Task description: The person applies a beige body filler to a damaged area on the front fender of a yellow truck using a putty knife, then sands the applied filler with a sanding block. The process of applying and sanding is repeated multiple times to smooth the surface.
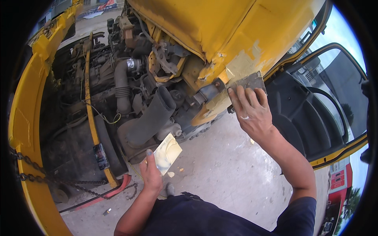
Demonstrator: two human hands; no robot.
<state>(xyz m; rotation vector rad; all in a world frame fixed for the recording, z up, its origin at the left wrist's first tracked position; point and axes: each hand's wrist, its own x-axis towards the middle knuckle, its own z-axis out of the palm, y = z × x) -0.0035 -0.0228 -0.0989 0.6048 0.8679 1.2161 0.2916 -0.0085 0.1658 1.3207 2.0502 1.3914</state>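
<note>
My right hand (252, 110), with a ring on one finger, grips a flat dark spreader (254, 82) and presses it against the lower corner of the yellow cab (224, 29). Pale filler (239, 65) covers a patch of the panel there, with chipped paint around it. Lower and to the left, my left hand (151, 175) holds a small rectangular mixing board (168, 154) with cream-coloured filler smeared over it, the thumb along its edge. The board is tilted. Most of the left fingers are hidden behind it.
The cab is tipped up over a greasy engine (104, 67) with a black air duct (151, 118). An open door (311, 114) stands at the right. A yellow frame beam (27, 129), hanging chains (51, 181) and a red strap-like strip (114, 192) lie to the left.
</note>
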